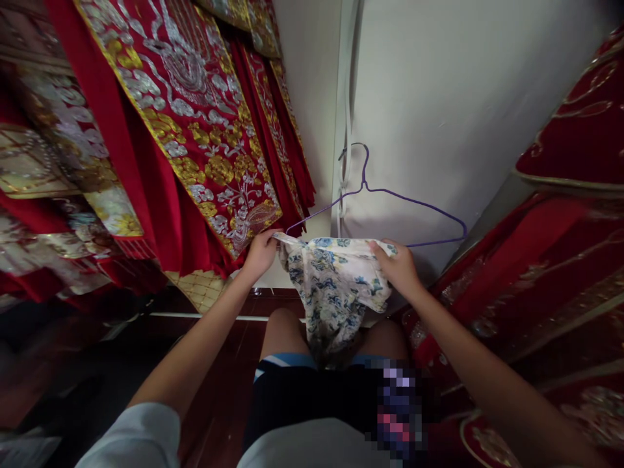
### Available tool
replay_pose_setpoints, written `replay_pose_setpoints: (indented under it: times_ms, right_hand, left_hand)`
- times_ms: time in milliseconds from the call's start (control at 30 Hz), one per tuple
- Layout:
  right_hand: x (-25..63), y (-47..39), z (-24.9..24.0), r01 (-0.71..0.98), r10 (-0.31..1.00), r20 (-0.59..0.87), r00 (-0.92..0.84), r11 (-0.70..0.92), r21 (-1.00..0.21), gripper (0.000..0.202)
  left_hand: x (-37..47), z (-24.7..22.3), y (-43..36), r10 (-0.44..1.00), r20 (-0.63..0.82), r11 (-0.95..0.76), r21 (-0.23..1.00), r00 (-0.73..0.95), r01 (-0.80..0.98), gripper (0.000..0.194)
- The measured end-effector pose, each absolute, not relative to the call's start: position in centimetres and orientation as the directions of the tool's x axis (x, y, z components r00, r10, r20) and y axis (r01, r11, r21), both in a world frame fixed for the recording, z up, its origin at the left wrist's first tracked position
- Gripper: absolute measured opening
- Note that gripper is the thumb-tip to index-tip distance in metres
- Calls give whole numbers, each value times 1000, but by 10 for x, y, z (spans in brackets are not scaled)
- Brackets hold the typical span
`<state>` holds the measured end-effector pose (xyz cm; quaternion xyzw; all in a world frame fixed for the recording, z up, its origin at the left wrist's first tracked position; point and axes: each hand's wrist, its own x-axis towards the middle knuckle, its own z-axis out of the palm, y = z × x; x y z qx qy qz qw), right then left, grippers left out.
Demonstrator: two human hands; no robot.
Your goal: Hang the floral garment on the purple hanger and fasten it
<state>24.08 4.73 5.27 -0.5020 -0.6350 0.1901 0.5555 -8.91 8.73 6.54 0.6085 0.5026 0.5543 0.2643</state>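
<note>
A white garment with a blue floral print [336,276] hangs in front of my thighs, its top edge stretched between my two hands. At its left end, the fingers of my left hand [262,255] are closed on the fabric, close to the hanger's left corner. My right hand [397,265] pinches the same edge on the right, thumb on top. Behind the cloth is a purple wire hanger [414,201], its hook pointing up against the wall. The garment covers part of the hanger's lower bar, so I cannot tell how the two are joined.
Red garments with gold and silver embroidery [195,123] hang on the left. More red embroidered fabric [536,260] stands close on the right. A pale wall [439,97] with a white cable [348,97] is ahead. The floor [219,383] is dark red.
</note>
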Motion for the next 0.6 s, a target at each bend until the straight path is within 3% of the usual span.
replay_pose_setpoints:
  times_ms: [133, 300, 433, 600]
  right_hand:
    - [241, 51, 51, 351, 892, 440, 100, 382, -855, 45]
    - [237, 51, 50, 325, 928, 366, 68, 326, -888, 42]
    - [228, 47, 49, 292, 934, 354, 37, 329, -898, 42]
    - [232, 38, 50, 369, 902, 425, -72, 420, -829, 34]
  left_hand:
    - [-82, 77, 82, 840, 530, -458, 809, -119, 369, 36]
    - [-48, 114, 73, 661, 749, -643, 536, 42, 547, 39]
    - [-17, 137, 79, 643, 722, -671, 369, 256, 644, 41]
    - [-13, 138, 90, 701, 679, -585, 373, 218, 720, 30]
